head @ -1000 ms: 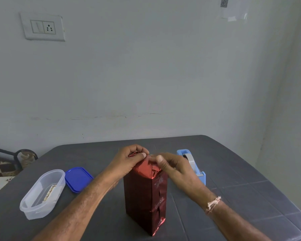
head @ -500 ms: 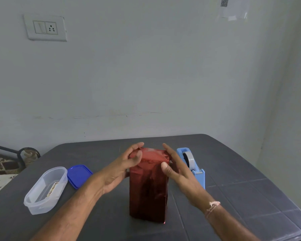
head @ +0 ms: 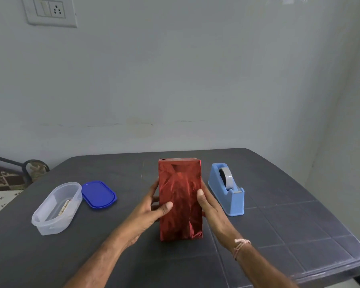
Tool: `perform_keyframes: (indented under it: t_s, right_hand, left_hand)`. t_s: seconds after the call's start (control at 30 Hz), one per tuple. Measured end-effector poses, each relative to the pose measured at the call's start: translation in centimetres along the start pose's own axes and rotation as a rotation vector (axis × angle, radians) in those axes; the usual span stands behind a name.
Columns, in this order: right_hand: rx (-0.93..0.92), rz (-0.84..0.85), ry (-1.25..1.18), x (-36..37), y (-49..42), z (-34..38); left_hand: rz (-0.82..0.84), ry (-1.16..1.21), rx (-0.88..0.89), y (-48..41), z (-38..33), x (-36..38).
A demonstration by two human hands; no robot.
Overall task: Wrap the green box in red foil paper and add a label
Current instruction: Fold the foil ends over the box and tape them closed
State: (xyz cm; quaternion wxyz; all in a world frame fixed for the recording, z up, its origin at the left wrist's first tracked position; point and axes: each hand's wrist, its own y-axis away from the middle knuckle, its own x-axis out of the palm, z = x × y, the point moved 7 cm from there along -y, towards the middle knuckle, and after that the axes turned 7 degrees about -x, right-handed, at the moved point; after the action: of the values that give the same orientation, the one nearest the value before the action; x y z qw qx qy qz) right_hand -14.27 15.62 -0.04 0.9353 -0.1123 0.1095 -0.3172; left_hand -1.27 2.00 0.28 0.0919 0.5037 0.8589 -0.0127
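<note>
1. the box [head: 180, 200] is on the dark table [head: 299, 215], near us, between the clear tub [head: 50, 217] on the left and the tape dispenser [head: 226, 190] just to its right.
2. our left hand [head: 152, 208] clasps its left side, with the thumb laid across the front face and the fingers round that edge. our right hand [head: 212, 210] grips the right side with the thumb on the front edge; its fingers are hidden behind. both hands hold the box.
3. red foil [head: 181, 221] covers every face we can see and no green shows. we judge the wrap done and this step a steadying check before the label.
4. to do it well, we squeeze lightly, since foil creases and slides. we press on the edges, not the flat face, and look over the top folds for lifted ends.
5. the broad smooth face suits the label, so we turn it toward us.
6. the long axis runs up and down in view. the box seems to stand on its short end, broad face toward us, with a thin strip of the top end showing. whether it leans back we cannot tell.
</note>
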Motion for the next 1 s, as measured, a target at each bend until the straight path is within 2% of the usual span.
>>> perform_keyframes:
  t_s: [0.13, 0.3, 0.43, 0.53, 0.67, 0.8, 0.9, 1.0]
  right_hand:
    - [0.079, -0.02, -0.006, 0.6, 0.6, -1.6]
    - [0.1, -0.029, -0.05, 0.9, 0.7, -0.8]
    - [0.032, 0.011, -0.056, 0.6, 1.0, -0.3]
    - [-0.052, 0.041, -0.05, 0.5, 0.9, 1.7]
    - [-0.117, -0.007, -0.065, 0.0, -0.2, 4.6]
    - [-0.156, -0.031, -0.061, -0.2, -0.8, 6.9]
    - [-0.159, -0.066, -0.067, -0.2, -0.9, 7.8]
    - [-0.15, -0.116, -0.107, -0.4, -1.0, 8.3]
  left_hand:
    - [-0.102, 0.055, -0.002, -0.2, 0.6, -0.2]
    - [-0.104, 0.07, -0.026, -0.1, 0.7, -0.3]
    - [-0.083, 0.1, 0.011, 0.3, 1.0, -0.6]
    - [-0.059, 0.04, 0.026, 0.3, 1.2, -0.8]
    - [-0.071, 0.028, 0.027, 0.6, -0.2, -0.8]
    - [-0.093, 0.159, 0.144, 0.7, -3.7, -1.3]
    - [-0.095, 0.231, 0.122, 0.6, -5.5, -1.6]
    - [-0.103, 0.175, 0.074, 0.2, -6.5, -1.8]
